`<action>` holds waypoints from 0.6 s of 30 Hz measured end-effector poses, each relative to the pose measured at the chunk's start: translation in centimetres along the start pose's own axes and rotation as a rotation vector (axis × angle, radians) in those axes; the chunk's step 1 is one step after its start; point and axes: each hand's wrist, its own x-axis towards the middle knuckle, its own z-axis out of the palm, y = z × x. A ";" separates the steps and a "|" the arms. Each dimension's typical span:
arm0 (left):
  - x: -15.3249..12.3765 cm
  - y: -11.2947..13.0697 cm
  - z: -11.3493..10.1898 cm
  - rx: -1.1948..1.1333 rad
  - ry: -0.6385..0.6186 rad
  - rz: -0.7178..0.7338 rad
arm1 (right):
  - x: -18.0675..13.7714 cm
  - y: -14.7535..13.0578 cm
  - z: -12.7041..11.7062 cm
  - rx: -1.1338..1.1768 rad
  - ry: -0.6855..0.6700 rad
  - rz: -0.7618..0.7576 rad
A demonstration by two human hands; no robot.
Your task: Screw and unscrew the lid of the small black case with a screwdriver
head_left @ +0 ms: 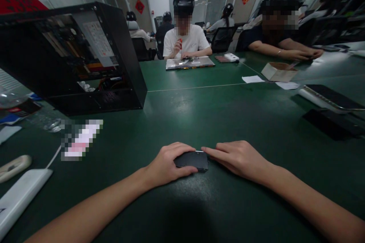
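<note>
- nearest the camera, on the green table (199, 114), a small dark phone-like device (192, 160) lies flat between both hands.
- left hand (165, 165) curls over the device's left end, fingers wrapped along its far edge and thumb at the near edge, gripping it.
- right hand (239, 157) lies flat and loose just beside it, fingertips (207, 149) touching the device's right corner, grasping nothing.
- at the near left edge sits a white flat device (19, 193) with a thin white cable (53, 157).
- farther left, an open black computer case (74, 57) stands tilted, its insides showing.
- to the right lies a closed laptop (327, 98); beyond it, a small cardboard box (279, 71).
- across the table, a person in a white shirt (186, 40) works over a flat opened device (189, 62).
</note>
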 end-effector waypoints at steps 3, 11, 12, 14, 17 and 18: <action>0.0 0.1 0.0 0.002 -0.010 0.008 | -0.2 0.5 -0.1 0.067 0.006 -0.011; 0.0 0.1 0.0 -0.012 -0.015 -0.031 | -0.7 1.1 -0.8 -0.140 0.118 -0.162; 0.0 0.1 -0.1 -0.023 -0.019 -0.041 | -0.6 1.0 -0.8 -0.140 0.110 -0.154; 0.0 0.2 -0.1 -0.048 -0.029 -0.064 | -0.3 0.7 -0.6 -0.126 0.101 -0.143; 0.2 0.3 -0.3 -0.093 -0.045 -0.077 | -0.1 0.8 -0.7 -0.082 0.098 -0.151; 0.2 0.3 -0.3 -0.115 -0.054 -0.068 | -0.1 0.9 -0.9 -0.063 0.092 -0.156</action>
